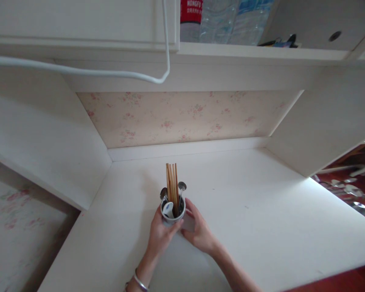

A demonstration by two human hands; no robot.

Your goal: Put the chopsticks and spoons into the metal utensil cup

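Cup: a metal cup stands on the white table, left of the middle of the view and well apart from the back wall, its open mouth facing up.
Chopsticks: a bundle of brown chopsticks rises from the cup, nearly upright, the tips above everything else in it.
Metal spoons: one spoon bowl shows left of the chopsticks and another spoon bowl right of them, both above the rim.
White spoon: a white spoon with a small blue mark sits at the near side of the cup's mouth.
Left hand: the left hand curves around the cup's left and near sides, thumb along the front below the rim — its fingers are closed on the cup, those on the far side hidden.
Right hand: the right hand is at the cup's right side, fingers half curled and parted from the thumb, with a gap before the palm; whether the fingertips press on the cup, I cannot tell.
Wrist: a silver bracelet circles the left one.
Back wall: floral wallpaper above a white strip.
Overhead: clear bottles stand on a shelf; a white cable hangs in front of the cabinet door.
Far right: shiny metal objects lie beyond the table — too blurred to name.
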